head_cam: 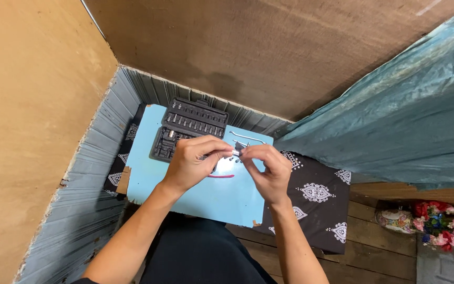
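A light-blue board lies under both forearms, which reach forward from the bottom edge and meet above its middle. An open black socket case sits just beyond the fingertips. The left hand curls palm down, the right hand facing it, both pinching a small metal bit between thumb and fingertips.

A plain home corner used for handiwork: bare plywood walls, a plank floor, a blue tarp right of the fingers, a socket set beyond them, artificial flowers far right.
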